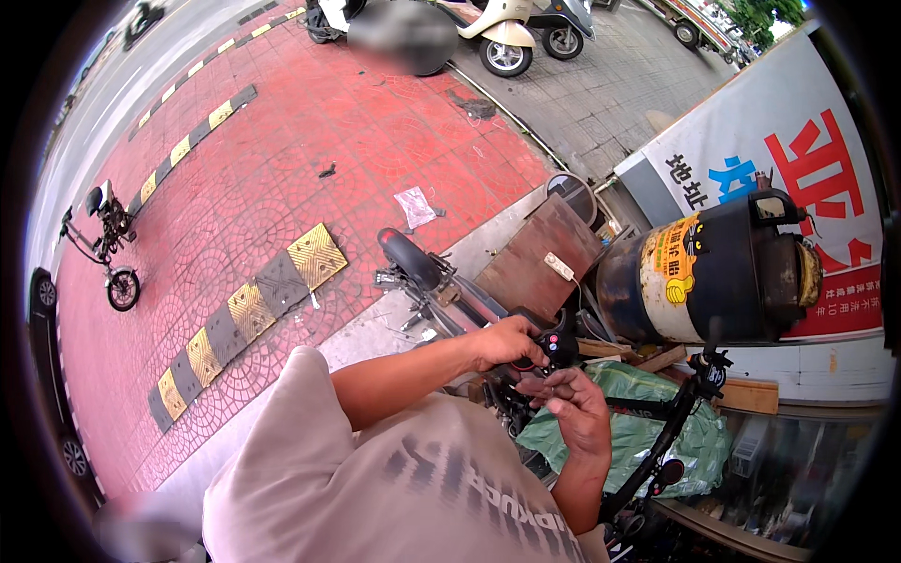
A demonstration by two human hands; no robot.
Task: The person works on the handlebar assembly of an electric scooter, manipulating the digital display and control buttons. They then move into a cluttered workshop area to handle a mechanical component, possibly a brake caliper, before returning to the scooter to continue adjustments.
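My left hand (510,343) is closed, its curled fingers on the near side of a black handlebar control (561,347) with small coloured buttons. Just below it, the fingers of my right hand (576,405) are bent together in a pinch; whatever they hold is too small to make out. The fingertips of both hands nearly meet under the control. Beyond my left forearm, a vehicle's black saddle or rear tyre (410,259) sticks up, its body partly covered by my arms. A black handlebar stem (662,441) of another two-wheeler slants past my right wrist.
Green woven sheeting (690,427) lies right of my hands. A power strip (559,266) rests on a rusty brown board (544,258), beside a large dark barrel (713,272). A glass case (788,469) stands at the lower right. A yellow-black ramp (251,314) crosses the red paving.
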